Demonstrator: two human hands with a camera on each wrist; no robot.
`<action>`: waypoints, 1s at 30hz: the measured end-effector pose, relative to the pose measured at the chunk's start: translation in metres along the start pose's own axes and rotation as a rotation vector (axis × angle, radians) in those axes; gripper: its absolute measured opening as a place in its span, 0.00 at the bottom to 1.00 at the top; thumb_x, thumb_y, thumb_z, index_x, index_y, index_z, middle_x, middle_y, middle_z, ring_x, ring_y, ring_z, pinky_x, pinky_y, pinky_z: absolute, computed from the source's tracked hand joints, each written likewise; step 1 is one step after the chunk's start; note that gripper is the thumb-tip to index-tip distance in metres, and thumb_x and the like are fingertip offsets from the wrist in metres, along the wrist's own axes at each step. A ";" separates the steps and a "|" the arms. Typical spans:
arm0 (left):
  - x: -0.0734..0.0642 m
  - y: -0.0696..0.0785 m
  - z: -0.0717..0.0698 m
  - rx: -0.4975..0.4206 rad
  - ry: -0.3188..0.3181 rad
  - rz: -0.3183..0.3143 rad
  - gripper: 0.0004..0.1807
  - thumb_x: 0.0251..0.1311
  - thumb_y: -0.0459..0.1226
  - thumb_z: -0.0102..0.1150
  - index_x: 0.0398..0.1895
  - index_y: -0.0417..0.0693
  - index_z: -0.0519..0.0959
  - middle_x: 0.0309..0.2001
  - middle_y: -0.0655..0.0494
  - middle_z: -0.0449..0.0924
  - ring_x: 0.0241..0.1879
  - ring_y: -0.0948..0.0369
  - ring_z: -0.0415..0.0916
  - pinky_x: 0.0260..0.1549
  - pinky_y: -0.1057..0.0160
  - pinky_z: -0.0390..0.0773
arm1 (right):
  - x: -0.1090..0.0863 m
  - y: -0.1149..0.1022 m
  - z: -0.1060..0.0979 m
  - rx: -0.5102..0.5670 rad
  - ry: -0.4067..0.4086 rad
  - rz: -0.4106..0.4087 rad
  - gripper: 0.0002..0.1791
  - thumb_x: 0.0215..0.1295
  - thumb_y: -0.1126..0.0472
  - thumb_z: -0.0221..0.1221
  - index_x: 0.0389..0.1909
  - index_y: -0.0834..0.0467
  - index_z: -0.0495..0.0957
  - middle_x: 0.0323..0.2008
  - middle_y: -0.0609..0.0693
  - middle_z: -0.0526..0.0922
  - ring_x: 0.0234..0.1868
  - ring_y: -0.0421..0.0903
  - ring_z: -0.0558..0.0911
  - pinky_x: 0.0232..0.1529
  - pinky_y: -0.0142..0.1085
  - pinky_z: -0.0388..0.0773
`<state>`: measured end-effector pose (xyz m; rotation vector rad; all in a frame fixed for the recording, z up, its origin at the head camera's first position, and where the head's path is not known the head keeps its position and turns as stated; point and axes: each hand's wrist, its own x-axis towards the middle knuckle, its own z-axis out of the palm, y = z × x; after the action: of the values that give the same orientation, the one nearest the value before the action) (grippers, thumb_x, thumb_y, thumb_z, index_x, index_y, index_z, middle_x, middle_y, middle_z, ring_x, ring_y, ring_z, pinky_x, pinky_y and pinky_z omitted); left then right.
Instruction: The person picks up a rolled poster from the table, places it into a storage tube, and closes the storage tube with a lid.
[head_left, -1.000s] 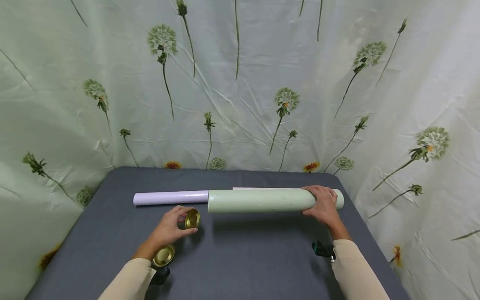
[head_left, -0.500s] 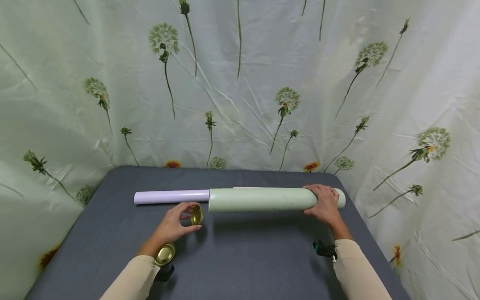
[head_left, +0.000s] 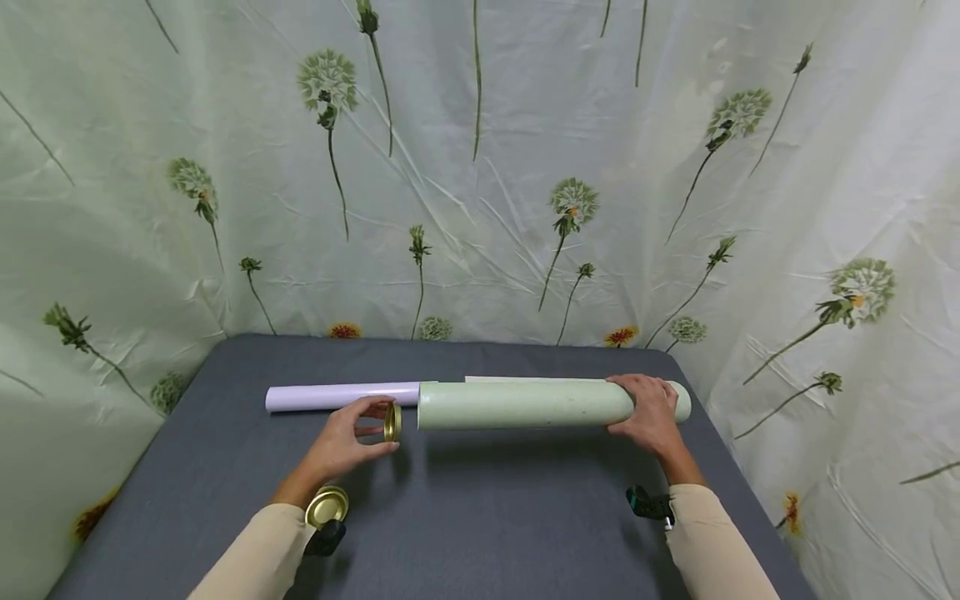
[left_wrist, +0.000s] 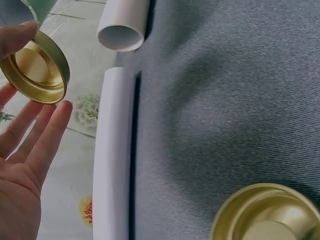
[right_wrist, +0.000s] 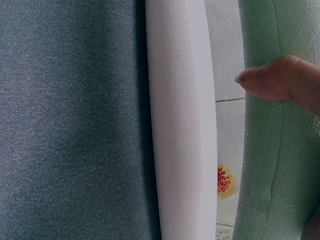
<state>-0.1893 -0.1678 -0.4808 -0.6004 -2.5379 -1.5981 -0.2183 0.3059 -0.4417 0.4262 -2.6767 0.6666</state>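
My left hand (head_left: 337, 450) pinches a gold metal lid (head_left: 392, 422) by its rim, between thumb and fingers. The lid stands almost edge-on, just left of the near end of a pale green tube (head_left: 517, 405), with a small gap between. My right hand (head_left: 647, 417) grips that tube near its right end and holds it level above the table; the right wrist view shows the thumb on its creased green surface. A second gold lid (head_left: 327, 506) lies on the table by my left wrist. In the left wrist view, the held lid (left_wrist: 39, 67) shows its hollow side.
A lilac tube (head_left: 330, 397) lies along the back of the dark grey table (head_left: 495, 517). Behind the green tube lies a pinkish-white tube (head_left: 540, 379), its open end (left_wrist: 120, 36) visible in the left wrist view. A flower-patterned curtain (head_left: 480, 192) surrounds the table's far sides.
My left hand has risen slightly and turned the lid from slanted to nearly edge-on, beside the green tube's left end. My right hand and the tube have barely moved.
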 end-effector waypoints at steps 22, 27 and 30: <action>0.014 0.018 -0.009 -0.129 -0.074 -0.046 0.37 0.49 0.32 0.73 0.65 0.42 0.69 0.59 0.39 0.72 0.54 0.44 0.76 0.49 0.52 0.78 | 0.001 0.002 -0.002 -0.014 -0.008 0.010 0.40 0.25 0.68 0.79 0.50 0.62 0.79 0.48 0.63 0.79 0.53 0.64 0.71 0.57 0.63 0.49; 0.015 0.020 -0.008 -0.225 -0.094 -0.057 0.37 0.50 0.30 0.71 0.66 0.44 0.68 0.61 0.38 0.69 0.58 0.41 0.72 0.49 0.53 0.78 | 0.000 0.001 0.000 -0.005 -0.016 0.015 0.40 0.25 0.68 0.79 0.50 0.62 0.79 0.48 0.63 0.78 0.54 0.63 0.71 0.57 0.63 0.48; 0.014 0.021 -0.008 -0.229 -0.098 -0.056 0.36 0.52 0.32 0.71 0.65 0.43 0.68 0.61 0.38 0.69 0.59 0.41 0.71 0.50 0.53 0.77 | -0.001 0.001 0.001 -0.005 -0.015 0.017 0.40 0.25 0.68 0.79 0.50 0.62 0.79 0.48 0.63 0.79 0.54 0.63 0.71 0.58 0.63 0.48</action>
<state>-0.1959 -0.1629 -0.4556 -0.6487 -2.4769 -1.9426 -0.2184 0.3067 -0.4428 0.4092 -2.6981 0.6646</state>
